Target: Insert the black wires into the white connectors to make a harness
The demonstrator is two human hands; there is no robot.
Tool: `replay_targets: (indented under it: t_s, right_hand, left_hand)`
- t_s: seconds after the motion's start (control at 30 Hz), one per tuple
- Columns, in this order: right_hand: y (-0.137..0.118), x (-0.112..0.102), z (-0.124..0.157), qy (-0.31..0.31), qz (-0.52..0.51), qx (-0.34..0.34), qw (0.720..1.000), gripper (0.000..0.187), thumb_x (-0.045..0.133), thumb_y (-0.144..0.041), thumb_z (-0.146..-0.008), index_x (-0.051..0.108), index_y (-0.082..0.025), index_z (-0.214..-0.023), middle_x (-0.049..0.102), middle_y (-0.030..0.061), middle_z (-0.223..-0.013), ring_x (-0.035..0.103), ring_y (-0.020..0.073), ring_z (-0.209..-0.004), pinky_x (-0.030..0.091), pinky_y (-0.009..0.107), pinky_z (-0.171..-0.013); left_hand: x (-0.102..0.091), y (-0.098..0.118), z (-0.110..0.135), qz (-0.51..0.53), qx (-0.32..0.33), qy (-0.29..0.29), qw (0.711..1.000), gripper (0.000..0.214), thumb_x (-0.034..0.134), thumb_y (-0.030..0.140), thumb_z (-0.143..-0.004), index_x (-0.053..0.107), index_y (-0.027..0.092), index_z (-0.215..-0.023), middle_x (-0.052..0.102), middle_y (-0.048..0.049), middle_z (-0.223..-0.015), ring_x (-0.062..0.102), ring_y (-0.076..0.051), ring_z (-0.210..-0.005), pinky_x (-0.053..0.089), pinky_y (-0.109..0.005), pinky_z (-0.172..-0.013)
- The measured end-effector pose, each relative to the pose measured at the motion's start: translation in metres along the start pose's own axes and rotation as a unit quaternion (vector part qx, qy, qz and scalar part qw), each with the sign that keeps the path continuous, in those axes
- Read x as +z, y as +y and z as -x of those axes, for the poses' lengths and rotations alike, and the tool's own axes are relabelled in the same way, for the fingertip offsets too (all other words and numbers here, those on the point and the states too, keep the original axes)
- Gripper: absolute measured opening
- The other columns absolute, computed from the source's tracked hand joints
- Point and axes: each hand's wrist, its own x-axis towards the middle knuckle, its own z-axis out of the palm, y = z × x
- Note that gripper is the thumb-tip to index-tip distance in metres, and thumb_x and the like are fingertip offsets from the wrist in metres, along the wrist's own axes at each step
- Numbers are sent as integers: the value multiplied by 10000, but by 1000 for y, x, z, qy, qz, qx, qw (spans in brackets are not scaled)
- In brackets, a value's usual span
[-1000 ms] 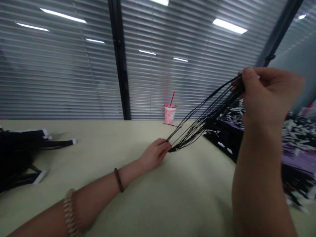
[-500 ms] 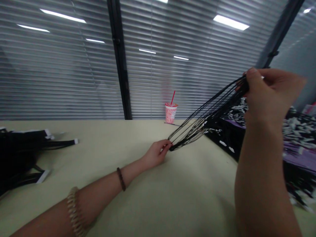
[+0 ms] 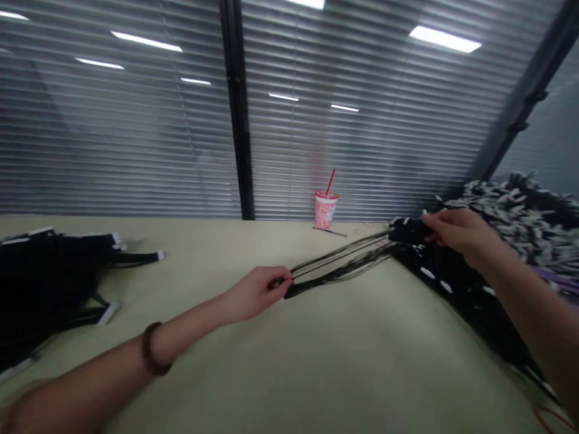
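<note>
A bundle of thin black cords [image 3: 330, 277] stretches above the table between my two hands. My left hand [image 3: 260, 293] pinches its near end, fingers closed round it at the middle of the view. At the other end, my right hand [image 3: 456, 234] grips a broader dark part [image 3: 406, 231] beside the right-hand pile. Between the hands the cords spread into separate strands and sag a little. What exactly lies under the right fingertips is partly hidden.
Black cord bundles with white ends [image 3: 49, 271] lie at the left. A large pile of white-tipped black cords [image 3: 520, 211] covers the right side. Against the blinds [image 3: 136, 132] stand a pink cup with a red straw [image 3: 324, 211] and a thin pen-like stick [image 3: 330, 231].
My right hand has come down and farther away towards the right-hand pile, with its end of the cords. The left hand has shifted slightly left. The view has turned a little left.
</note>
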Motion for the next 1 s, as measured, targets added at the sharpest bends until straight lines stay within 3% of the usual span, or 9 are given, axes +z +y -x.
replay_targets:
  t_s: [0.07, 0.13, 0.27, 0.37, 0.43, 0.5, 0.67, 0.87, 1.0]
  right_hand:
    - [15, 14, 19, -149, 25, 48, 987, 346, 505, -386, -762, 596, -122, -558, 536, 43, -438, 418, 100, -342, 266, 204, -366]
    - [28, 30, 39, -242, 80, 44, 966, 408, 413, -411, -810, 553, -140, -538, 547, 53, -488, 474, 120, -412, 322, 214, -409]
    - [35, 62, 73, -293, 206, -47, 933, 326, 369, -324, -816, 558, -139, -626, 564, 72, -607, 541, 165, -554, 410, 270, -557]
    - [9, 79, 95, -232, 246, -137, 931, 246, 438, -271, -766, 597, -93, -827, 551, 167, -903, 551, 253, -839, 437, 349, -710]
    - [-26, 87, 110, -176, 196, -195, 945, 350, 468, -270, -755, 534, -103, -1056, 448, 178, -1122, 471, 284, -1018, 425, 392, -796]
    - [-71, 96, 128, -212, 84, -252, 940, 338, 429, -239, -799, 487, -156, -1122, 421, 131, -1163, 461, 224, -1037, 415, 370, -853]
    - [-157, 129, 164, -353, -42, -331, 874, 141, 434, -176, -815, 542, -137, -898, 527, 79, -875, 507, 179, -824, 438, 334, -755]
    - [-158, 159, 168, -393, -204, -206, 873, 84, 556, -175, -762, 561, -149, -842, 566, 23, -818, 519, 124, -782, 418, 225, -696]
    - [-148, 165, 166, -387, -265, -187, 863, 64, 543, -147, -770, 598, -170, -793, 576, -8, -736, 514, 90, -685, 382, 188, -632]
  left_hand:
    - [-14, 5, 22, -35, -26, -31, 999, 222, 385, 268, -823, 562, 152, -756, 497, 23, -614, 426, -87, -565, 318, -182, -524]
    - [-20, 10, 43, -56, -48, -55, 996, 202, 384, 239, -818, 539, 159, -716, 477, 32, -594, 402, -83, -547, 295, -181, -508]
    - [-19, 19, 75, -73, -92, -71, 990, 213, 356, 204, -818, 511, 163, -677, 492, 25, -608, 420, -87, -556, 286, -186, -509]
    - [-18, 25, 86, -86, -111, -64, 988, 217, 365, 204, -810, 538, 164, -685, 537, 7, -647, 461, -100, -588, 302, -192, -530]
    - [-18, 27, 88, -88, -113, -67, 987, 216, 377, 209, -806, 559, 167, -696, 559, -2, -663, 479, -107, -600, 316, -196, -541]
    - [-18, 28, 88, -87, -111, -74, 987, 217, 383, 205, -803, 575, 170, -710, 575, -8, -675, 493, -111, -609, 333, -201, -556]
    - [-18, 27, 88, -71, -110, -65, 989, 209, 398, 185, -790, 604, 174, -756, 615, -21, -737, 525, -123, -644, 375, -212, -592]
    - [-24, 21, 92, -65, -114, -80, 988, 206, 406, 192, -792, 606, 174, -749, 608, -12, -728, 511, -113, -631, 375, -209, -585]
    - [-23, 16, 92, -43, -140, -77, 986, 217, 398, 234, -815, 599, 172, -758, 564, 16, -654, 454, -92, -571, 336, -194, -526]
